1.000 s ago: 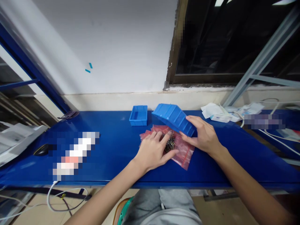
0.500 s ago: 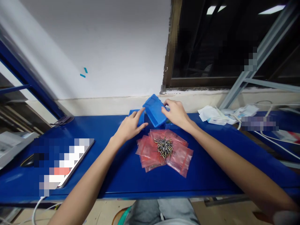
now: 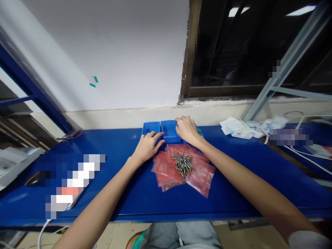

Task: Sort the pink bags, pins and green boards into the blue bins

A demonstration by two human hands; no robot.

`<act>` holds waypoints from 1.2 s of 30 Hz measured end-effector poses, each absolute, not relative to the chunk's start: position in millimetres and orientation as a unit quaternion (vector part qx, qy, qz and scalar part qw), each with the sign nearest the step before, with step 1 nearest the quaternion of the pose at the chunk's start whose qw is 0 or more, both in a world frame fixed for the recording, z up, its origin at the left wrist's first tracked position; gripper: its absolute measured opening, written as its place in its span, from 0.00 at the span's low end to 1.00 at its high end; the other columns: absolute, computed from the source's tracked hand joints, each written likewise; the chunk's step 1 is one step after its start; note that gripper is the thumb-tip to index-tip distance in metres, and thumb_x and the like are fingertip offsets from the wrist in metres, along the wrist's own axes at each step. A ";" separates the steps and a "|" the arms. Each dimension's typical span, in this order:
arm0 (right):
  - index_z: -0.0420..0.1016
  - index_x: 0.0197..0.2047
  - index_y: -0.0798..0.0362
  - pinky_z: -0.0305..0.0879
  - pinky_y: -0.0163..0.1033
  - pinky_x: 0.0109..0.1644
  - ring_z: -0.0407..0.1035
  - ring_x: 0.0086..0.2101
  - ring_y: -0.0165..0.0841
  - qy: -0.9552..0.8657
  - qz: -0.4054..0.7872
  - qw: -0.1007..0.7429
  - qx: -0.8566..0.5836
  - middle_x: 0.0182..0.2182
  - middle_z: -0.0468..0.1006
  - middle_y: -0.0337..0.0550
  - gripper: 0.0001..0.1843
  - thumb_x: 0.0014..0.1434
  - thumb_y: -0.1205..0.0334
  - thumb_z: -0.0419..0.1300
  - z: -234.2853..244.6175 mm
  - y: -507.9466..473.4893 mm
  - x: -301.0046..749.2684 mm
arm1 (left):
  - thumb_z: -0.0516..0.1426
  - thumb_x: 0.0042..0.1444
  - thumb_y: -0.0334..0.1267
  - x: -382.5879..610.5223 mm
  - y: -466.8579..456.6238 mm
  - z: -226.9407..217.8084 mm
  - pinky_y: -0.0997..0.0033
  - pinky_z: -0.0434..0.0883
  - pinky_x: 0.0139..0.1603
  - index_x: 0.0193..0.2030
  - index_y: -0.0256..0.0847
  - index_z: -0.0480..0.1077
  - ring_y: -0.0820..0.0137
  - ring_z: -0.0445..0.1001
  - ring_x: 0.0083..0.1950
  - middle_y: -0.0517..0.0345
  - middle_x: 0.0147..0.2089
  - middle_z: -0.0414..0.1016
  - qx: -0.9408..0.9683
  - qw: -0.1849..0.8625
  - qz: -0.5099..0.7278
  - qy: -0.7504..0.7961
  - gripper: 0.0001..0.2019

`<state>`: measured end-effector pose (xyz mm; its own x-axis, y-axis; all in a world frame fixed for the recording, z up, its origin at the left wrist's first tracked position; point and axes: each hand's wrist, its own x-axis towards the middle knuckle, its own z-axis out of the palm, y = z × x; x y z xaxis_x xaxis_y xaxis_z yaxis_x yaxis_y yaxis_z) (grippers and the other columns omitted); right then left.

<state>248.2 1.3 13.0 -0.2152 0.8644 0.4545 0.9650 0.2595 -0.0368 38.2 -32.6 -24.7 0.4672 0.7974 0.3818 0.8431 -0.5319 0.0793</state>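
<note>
Three small blue plastic bins stand in a row at the back of the table: a left bin (image 3: 151,127), a middle bin (image 3: 168,130) and a right bin (image 3: 201,132), mostly hidden, with something green in it. My right hand (image 3: 187,129) has its fingers curled over the right side of the upright middle bin. At the front of the left bin, my left hand (image 3: 148,146) is open, its fingers apart and reaching toward the middle bin's near corner. In front lies a pile of metal screws (image 3: 183,164) on several red-tinted zip bags (image 3: 199,176).
On the blue table (image 3: 135,197), a partly blurred-out flat device (image 3: 77,183) lies left beside a dark mouse (image 3: 32,178). White packets (image 3: 237,128) and cables (image 3: 293,148) lie at the right. A wall (image 3: 124,62) and window (image 3: 246,52) rise behind.
The middle bin, tilted up in my right hand before, has come down level between the other two. Both hands have lowered slightly with it; my left hand has shifted a little right.
</note>
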 end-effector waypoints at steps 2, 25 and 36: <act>0.76 0.50 0.55 0.62 0.48 0.50 0.65 0.51 0.49 -0.772 -0.134 0.204 -0.587 0.47 0.76 0.56 0.14 0.64 0.66 0.53 14.2 -3.6 259.8 | 0.48 0.71 0.47 40.8 -33.8 -25.7 0.58 0.68 0.50 0.65 0.47 0.64 0.59 0.74 0.50 0.49 0.51 0.73 -0.854 0.063 -0.202 -0.475 0.20; 0.82 0.42 0.57 0.62 0.34 0.39 0.77 0.40 0.40 -0.673 0.109 0.236 -0.693 0.38 0.84 0.50 0.15 0.66 0.61 0.54 -14.2 -1.6 353.6 | 0.45 0.71 0.37 45.5 -16.5 -16.7 0.65 0.71 0.45 0.49 0.39 0.75 0.65 0.73 0.41 0.49 0.41 0.72 -0.903 -0.018 -0.196 -0.383 0.17; 0.75 0.53 0.57 0.62 0.36 0.49 0.75 0.49 0.42 -0.657 0.054 0.236 -0.714 0.48 0.81 0.55 0.18 0.69 0.63 0.48 -36.0 2.7 345.7 | 0.52 0.67 0.43 43.5 -18.8 -26.0 0.63 0.70 0.44 0.54 0.42 0.71 0.66 0.71 0.39 0.50 0.45 0.68 -0.901 0.022 -0.188 -0.391 0.13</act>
